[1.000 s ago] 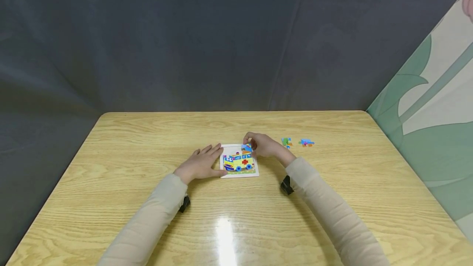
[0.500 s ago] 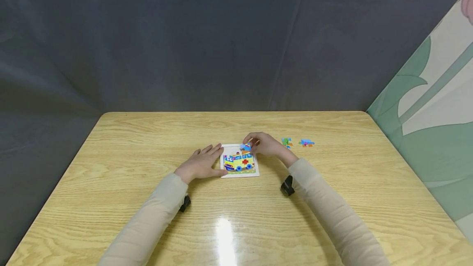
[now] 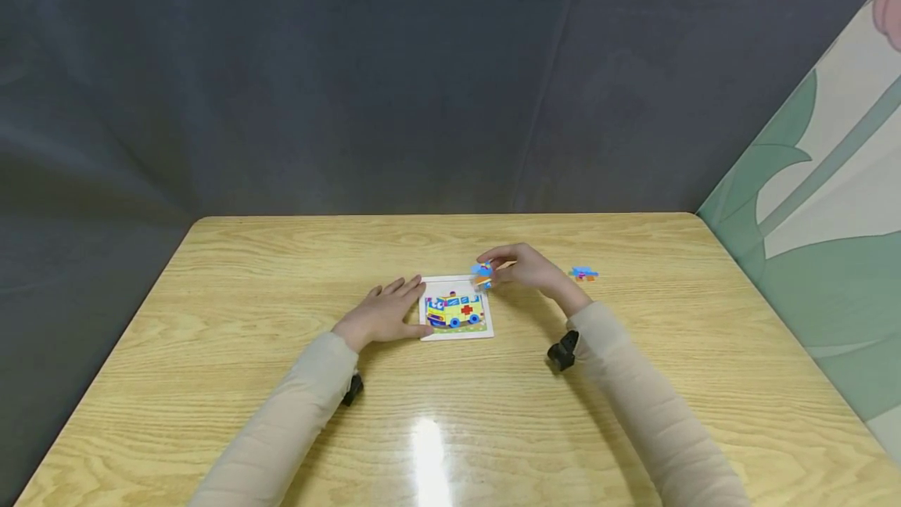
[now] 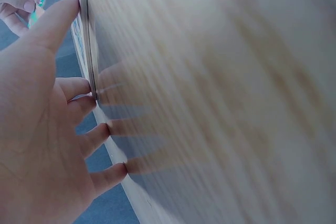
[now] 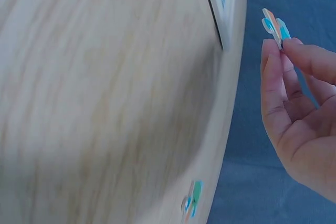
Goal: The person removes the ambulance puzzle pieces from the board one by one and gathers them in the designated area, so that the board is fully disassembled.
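A white-framed jigsaw puzzle tray [image 3: 457,335] lies on the table, its lower part filled with a yellow ambulance picture and its upper strip bare white. My left hand [image 3: 385,314] rests with spread fingers along the tray's left edge, thumb over the lower-left corner. Above the upper-right corner, my right hand [image 3: 524,268] pinches a blue and orange puzzle piece [image 3: 482,275] between thumb and fingers. The right wrist view shows that piece [image 5: 275,27] edge-on, raised off the table. Another blue puzzle piece [image 3: 583,273] lies to the right of this hand.
A green and blue puzzle piece [image 5: 192,200] lies on the table in the right wrist view; the right hand hides it from the head view. A dark curtain [image 3: 450,84] hangs behind the wooden table [image 3: 281,257], and a leaf-patterned panel [image 3: 831,257] borders its right side.
My right hand has lifted the blue and orange puzzle piece from the tray's upper-right part and drawn it up and right. The left hand stays in place.
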`<control>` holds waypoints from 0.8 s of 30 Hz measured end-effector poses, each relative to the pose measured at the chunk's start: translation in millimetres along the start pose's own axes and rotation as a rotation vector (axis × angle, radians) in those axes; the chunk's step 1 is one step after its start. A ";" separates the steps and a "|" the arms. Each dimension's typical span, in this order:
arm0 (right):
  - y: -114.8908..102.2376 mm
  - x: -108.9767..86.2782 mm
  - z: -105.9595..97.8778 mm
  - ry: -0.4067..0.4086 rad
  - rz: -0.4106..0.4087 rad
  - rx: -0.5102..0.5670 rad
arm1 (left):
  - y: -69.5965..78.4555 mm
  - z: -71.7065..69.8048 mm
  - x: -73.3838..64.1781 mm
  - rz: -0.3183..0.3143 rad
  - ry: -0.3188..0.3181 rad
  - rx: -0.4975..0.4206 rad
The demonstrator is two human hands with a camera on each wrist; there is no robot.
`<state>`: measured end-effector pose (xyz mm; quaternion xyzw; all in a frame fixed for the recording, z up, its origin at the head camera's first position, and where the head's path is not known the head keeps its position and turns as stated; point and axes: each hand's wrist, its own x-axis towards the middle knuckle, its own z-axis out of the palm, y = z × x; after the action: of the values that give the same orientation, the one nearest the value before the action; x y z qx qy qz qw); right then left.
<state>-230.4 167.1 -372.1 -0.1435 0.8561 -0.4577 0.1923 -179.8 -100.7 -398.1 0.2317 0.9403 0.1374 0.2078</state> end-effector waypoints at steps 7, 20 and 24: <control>7.0 -8.3 -16.2 0.016 0.023 0.055 | 0.7 -0.1 -0.5 -0.002 -0.003 0.002; 22.6 -32.3 -52.7 0.090 0.038 0.040 | 0.5 0.7 1.0 -0.009 0.000 0.018; 28.1 -39.2 -62.8 0.102 0.035 0.048 | 0.5 0.8 1.1 -0.009 -0.003 0.020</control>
<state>-226.6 244.5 -356.1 -0.1003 0.8560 -0.4812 0.1599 -180.2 -99.5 -399.0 0.2298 0.9424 0.1266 0.2073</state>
